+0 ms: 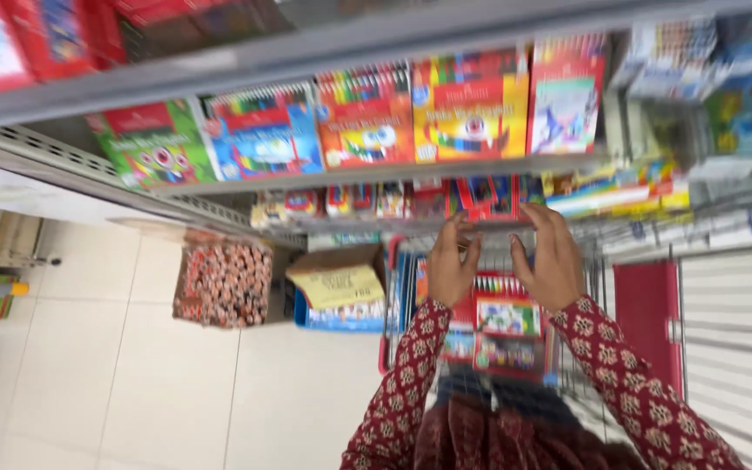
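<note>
As both hands reach the lower shelf (350, 174), left hand (451, 268) and right hand (553, 261) loosely bracket a red pencil pack (489, 197), grip half open; closing on it seems next.

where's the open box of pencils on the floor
In the head view the open box of pencils stands on the tiled floor at lower left, under the shelves, beside a yellow-topped carton and left of the person's left hand.
</note>
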